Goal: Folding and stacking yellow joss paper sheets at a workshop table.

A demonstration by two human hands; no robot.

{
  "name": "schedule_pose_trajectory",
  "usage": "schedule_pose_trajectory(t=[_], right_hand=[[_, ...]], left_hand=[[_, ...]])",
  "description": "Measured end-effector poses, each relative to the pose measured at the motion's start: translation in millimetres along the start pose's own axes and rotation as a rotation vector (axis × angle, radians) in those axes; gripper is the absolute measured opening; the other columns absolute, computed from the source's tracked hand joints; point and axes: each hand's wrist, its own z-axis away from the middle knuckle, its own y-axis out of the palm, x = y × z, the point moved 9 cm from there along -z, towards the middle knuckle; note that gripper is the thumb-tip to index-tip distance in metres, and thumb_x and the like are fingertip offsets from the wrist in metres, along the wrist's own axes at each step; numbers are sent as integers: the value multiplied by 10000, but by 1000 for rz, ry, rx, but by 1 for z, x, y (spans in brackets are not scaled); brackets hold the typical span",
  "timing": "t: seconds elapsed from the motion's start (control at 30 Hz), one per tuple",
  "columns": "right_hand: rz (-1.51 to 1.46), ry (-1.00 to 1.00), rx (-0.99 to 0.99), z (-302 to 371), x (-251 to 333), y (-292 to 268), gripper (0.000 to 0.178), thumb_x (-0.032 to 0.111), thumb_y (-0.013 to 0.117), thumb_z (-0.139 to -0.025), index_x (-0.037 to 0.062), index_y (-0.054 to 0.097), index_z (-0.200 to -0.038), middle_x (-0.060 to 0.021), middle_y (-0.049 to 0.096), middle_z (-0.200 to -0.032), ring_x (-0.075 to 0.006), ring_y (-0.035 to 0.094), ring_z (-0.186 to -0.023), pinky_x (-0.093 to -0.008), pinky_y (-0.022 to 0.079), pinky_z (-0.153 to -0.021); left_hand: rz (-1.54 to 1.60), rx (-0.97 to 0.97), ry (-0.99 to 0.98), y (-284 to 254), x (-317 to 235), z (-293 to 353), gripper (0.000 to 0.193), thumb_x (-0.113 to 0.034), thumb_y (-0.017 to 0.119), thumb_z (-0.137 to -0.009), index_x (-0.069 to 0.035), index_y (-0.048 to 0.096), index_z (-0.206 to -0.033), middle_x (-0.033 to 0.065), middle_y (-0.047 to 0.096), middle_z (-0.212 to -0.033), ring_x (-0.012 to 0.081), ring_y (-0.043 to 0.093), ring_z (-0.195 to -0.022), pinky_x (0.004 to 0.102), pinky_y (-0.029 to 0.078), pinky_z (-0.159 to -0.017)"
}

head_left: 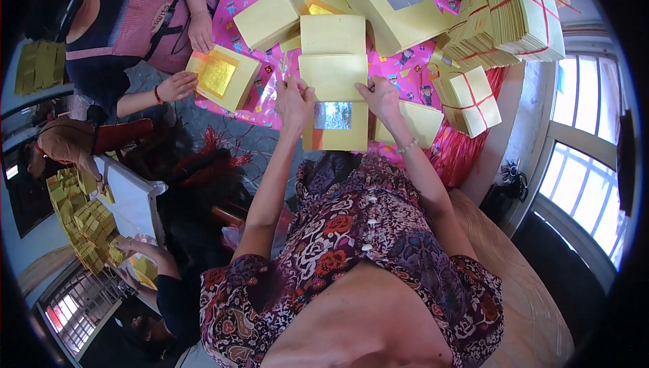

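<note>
In front of me a pale yellow joss paper sheet (332, 70) is held by its two near corners. My left hand (295, 101) pinches the left corner, and my right hand (381, 101) the right one. Below its near edge shows yellow joss paper (338, 139) with a shiny silver foil square (332, 116) and a reddish patch at its left. Another plain yellow sheet (332, 34) lies just beyond. To the right of my right hand is a yellow paper stack (417, 123), partly behind my wrist.
A co-worker's hands (186, 84) touch a gold-foil paper stack (224, 77) at the left. Thick paper stacks (392, 3) cover the far side of the pink patterned table (267, 107). Bundles tied with red string (470, 101) stand at the right. Other people work at a white table (132, 189).
</note>
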Motion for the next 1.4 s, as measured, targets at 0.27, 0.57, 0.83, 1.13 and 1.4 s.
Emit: schedule_pose_trajectory(t=[0.27, 0.57, 0.83, 1.13, 1.4], right_hand=[[57, 25, -53, 0, -2, 7, 351, 334, 731, -813, 24, 570, -853, -184, 606, -874, -369, 631, -818, -463, 502, -701], [141, -271, -231, 2, 28, -1, 229, 191, 721, -806, 66, 549, -891, -119, 598, -830, -321, 613, -819, -444, 500, -679], [133, -319, -247, 7, 34, 3, 176, 129, 687, -826, 58, 536, -884, -119, 581, -807, -316, 603, -760, -425, 489, -671], [61, -337, -230, 8, 23, 11, 188, 166, 673, -841, 71, 525, -907, -122, 548, -843, -321, 599, -780, -447, 496, -658], [71, -390, -211, 10, 31, 4, 229, 213, 705, -821, 76, 544, -912, -105, 556, -850, -301, 602, -791, -429, 496, -659]], left_hand=[[-98, 178, 212, 27, -31, -6, 142, -1, 550, -845, -65, 577, -968, 143, 560, -992, 382, 605, -877, 482, 499, -710], [-77, 257, 206, 27, -49, -13, 502, -258, 776, -728, -40, 508, -1092, 173, 526, -1060, 363, 619, -896, 449, 530, -754], [-62, 308, 66, 42, -42, -21, 560, -207, 810, -690, -24, 484, -1107, 195, 502, -1081, 390, 576, -986, 450, 507, -818], [47, 261, 191, 46, -39, -14, 471, -142, 798, -703, -66, 527, -1081, 173, 496, -1041, 369, 536, -1012, 429, 472, -852], [188, 146, 294, 41, -33, -3, 453, -116, 781, -730, -52, 547, -1113, 165, 508, -1058, 350, 508, -1020, 413, 439, -883]])
